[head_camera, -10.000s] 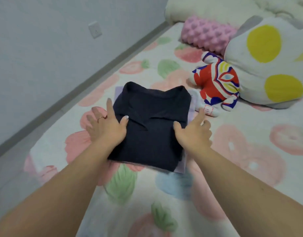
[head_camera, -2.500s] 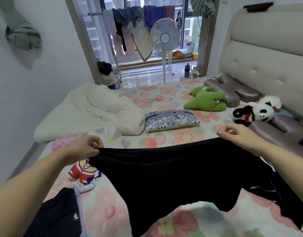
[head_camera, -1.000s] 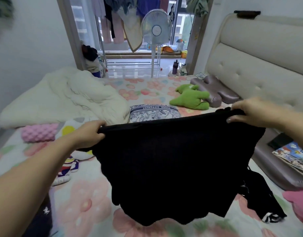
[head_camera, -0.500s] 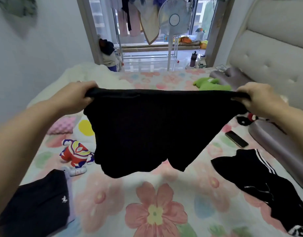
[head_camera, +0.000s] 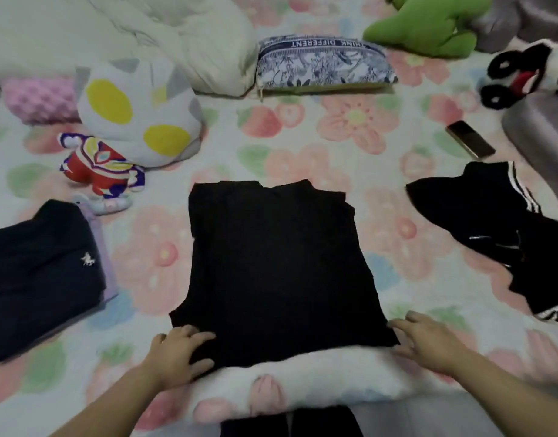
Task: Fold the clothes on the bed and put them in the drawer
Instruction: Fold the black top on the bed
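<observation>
Black garment (head_camera: 277,266), earlier aloft, now flat, hands (head_camera: 180,353) (head_camera: 429,342) seemingly on near corners.

Single head-worn wide-angle view, close in, looking steeply down and forward from the near edge of the pink-and-green floral bed sheet (head_camera: 334,146), with the flat black garment (head_camera: 271,263) at centre frame, the green plush toy (head_camera: 429,29) cut by the far edge, and visible wide-angle bowing at both sides.
</observation>
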